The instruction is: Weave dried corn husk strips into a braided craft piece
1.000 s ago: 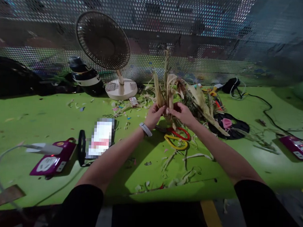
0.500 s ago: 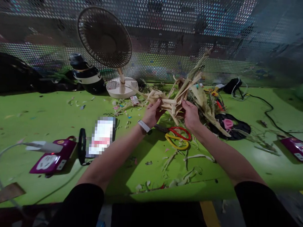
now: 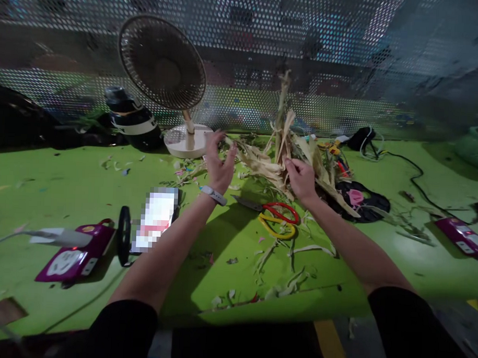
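Note:
Pale dried corn husks (image 3: 263, 167), joined to an upright stalk (image 3: 282, 102), stand over the middle of the table. My right hand (image 3: 301, 180) pinches the husks at the foot of the stalk, thumb and fingers closed. To the left, my left hand (image 3: 220, 168) is raised, fingers and thumb apart, beside the loose tips of the husks; I see nothing gripped in it. Below the husks lie scissors (image 3: 279, 218) with one red and one yellow handle, their blades pointing left.
A desk fan (image 3: 189, 140) and a dark bottle (image 3: 135, 126) stand at the back left, before a perforated metal screen. A phone (image 3: 155, 218) and a purple power strip (image 3: 75, 254) lie at left. At right are a black disc (image 3: 379, 207) with a pink flower, and another purple power strip (image 3: 462, 236). Plant scraps litter the green table.
My left hand has let go of the husks and moved left, its fingers spreading. The stalk has swung from leaning right to nearly upright. My right hand still pinches the husks.

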The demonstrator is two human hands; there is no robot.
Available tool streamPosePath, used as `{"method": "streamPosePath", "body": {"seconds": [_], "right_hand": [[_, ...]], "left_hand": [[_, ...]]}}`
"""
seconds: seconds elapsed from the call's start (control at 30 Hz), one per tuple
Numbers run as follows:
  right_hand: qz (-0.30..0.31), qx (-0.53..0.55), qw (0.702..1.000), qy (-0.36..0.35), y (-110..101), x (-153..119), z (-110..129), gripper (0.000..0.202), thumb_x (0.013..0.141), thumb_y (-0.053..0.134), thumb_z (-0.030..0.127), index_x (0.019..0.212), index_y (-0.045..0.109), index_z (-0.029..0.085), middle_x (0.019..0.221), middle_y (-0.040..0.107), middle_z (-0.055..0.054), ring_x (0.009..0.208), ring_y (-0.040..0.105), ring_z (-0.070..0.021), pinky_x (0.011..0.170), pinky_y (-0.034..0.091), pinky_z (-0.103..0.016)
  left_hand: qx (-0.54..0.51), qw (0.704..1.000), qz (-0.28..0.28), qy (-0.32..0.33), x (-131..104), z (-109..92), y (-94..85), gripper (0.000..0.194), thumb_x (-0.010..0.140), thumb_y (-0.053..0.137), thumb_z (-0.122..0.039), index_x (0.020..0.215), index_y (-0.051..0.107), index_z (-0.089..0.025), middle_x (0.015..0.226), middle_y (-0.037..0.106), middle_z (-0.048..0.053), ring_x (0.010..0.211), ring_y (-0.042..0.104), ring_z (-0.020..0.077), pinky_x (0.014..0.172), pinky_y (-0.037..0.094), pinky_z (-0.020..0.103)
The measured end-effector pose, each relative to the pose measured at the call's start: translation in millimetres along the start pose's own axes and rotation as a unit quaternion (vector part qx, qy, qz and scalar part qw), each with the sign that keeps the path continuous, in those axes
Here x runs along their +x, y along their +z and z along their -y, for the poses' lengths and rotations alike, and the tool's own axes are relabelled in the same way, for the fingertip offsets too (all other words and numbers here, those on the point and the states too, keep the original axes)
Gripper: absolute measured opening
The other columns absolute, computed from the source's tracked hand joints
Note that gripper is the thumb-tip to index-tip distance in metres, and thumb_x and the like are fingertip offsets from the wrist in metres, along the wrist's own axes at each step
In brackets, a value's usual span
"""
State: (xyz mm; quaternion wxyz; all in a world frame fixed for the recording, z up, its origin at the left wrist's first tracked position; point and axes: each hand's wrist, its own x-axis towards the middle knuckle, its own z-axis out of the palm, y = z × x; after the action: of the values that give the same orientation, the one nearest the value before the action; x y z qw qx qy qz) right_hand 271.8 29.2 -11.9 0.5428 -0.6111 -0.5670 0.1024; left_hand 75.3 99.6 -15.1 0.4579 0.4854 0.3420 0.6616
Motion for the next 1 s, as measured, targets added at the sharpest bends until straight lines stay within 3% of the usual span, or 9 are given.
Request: {"method": "streamPosePath", "body": {"seconds": [0.03,0.1,0.2,0.3,0.4,0.5,0.57,0.8,1.0], "right_hand": [[0.011,-0.016,1.0,-0.014,0,-2,2,0.044,0.087,0.049,0.046,0.052,0.034,0.022,0.051,0.029,0.004,0.052,0.031,-0.0116,0.054,0.027,-0.028],[0.034,-0.044,0.997,-0.056,2,-9,6,0.039,0.088,0.047,0.042,0.054,0.04,0.022,0.054,0.039,0.002,0.055,0.039,-0.0137,0.058,0.033,-0.028],[0.076,-0.063,0.988,-0.118,4,-19,12,0.031,0.087,0.048,0.037,0.061,0.05,0.022,0.066,0.054,-0.002,0.067,0.05,-0.0174,0.07,0.04,-0.03],[0.111,-0.016,0.989,-0.093,6,-23,15,0.032,0.088,0.049,0.041,0.062,0.054,0.022,0.066,0.053,-0.002,0.067,0.05,-0.0167,0.07,0.041,-0.029],[0.134,0.105,0.985,0.007,8,-24,17,0.037,0.086,0.052,0.051,0.066,0.059,0.021,0.067,0.055,-0.001,0.068,0.051,-0.016,0.067,0.043,-0.028],[0.156,0.226,0.955,0.108,11,-25,20,0.038,0.08,0.058,0.059,0.07,0.062,0.022,0.069,0.059,0.0,0.069,0.054,-0.0172,0.067,0.045,-0.029],[0.148,0.263,0.944,0.135,13,-25,21,0.038,0.076,0.061,0.059,0.07,0.061,0.022,0.068,0.059,0.0,0.067,0.053,-0.0171,0.065,0.045,-0.029],[0.085,0.133,0.987,0.025,11,-18,12,0.029,0.083,0.054,0.046,0.069,0.058,0.021,0.065,0.052,0.0,0.063,0.048,-0.0151,0.062,0.04,-0.028],[0.095,0.117,0.988,0.017,10,-14,7,0.019,0.082,0.052,0.039,0.083,0.06,0.022,0.078,0.062,-0.002,0.07,0.054,-0.0175,0.067,0.043,-0.029]], "left_hand": [[0.028,0.998,0.015,0.046,-6,-8,4.7,0.026,0.075,0.074,-0.029,0.097,0.063,-0.021,0.124,0.058,0.007,0.131,0.044,0.0218,0.104,0.04,0.031],[0.064,0.992,0.093,0.054,-20,-17,16.3,0.022,0.071,0.077,-0.026,0.089,0.066,-0.019,0.109,0.065,0.008,0.118,0.054,0.0235,0.102,0.041,0.033],[0.053,0.987,0.151,-0.023,-35,-13,30.5,0.031,0.063,0.083,-0.025,0.089,0.068,-0.017,0.08,0.067,0.004,0.085,0.064,0.0203,0.083,0.049,0.031],[-0.04,0.976,0.187,-0.102,-36,-5,33.5,0.021,0.065,0.081,-0.026,0.078,0.069,-0.015,0.077,0.069,0.003,0.073,0.063,0.0158,0.072,0.05,0.028],[-0.109,0.966,0.183,-0.142,-32,-3,29.2,0.02,0.064,0.081,-0.022,0.078,0.069,-0.015,0.076,0.07,0.002,0.068,0.063,0.0121,0.068,0.051,0.025],[-0.132,0.964,0.17,-0.158,-29,-4,25.8,0.024,0.063,0.082,-0.019,0.083,0.069,-0.016,0.076,0.07,0.0,0.064,0.062,0.0095,0.065,0.051,0.023],[-0.146,0.962,0.17,-0.156,-29,-3,25.9,0.024,0.063,0.082,-0.021,0.083,0.069,-0.016,0.077,0.07,0.0,0.065,0.061,0.0083,0.066,0.051,0.022],[-0.202,0.947,0.169,-0.183,-32,10,30.0,0.026,0.072,0.076,-0.028,0.092,0.061,-0.023,0.073,0.064,-0.005,0.061,0.058,0.0077,0.06,0.047,0.02],[-0.225,0.94,0.145,-0.211,-33,15,29.8,0.019,0.073,0.073,-0.028,0.083,0.059,-0.022,0.07,0.063,-0.004,0.061,0.059,0.0106,0.065,0.049,0.025]]}}
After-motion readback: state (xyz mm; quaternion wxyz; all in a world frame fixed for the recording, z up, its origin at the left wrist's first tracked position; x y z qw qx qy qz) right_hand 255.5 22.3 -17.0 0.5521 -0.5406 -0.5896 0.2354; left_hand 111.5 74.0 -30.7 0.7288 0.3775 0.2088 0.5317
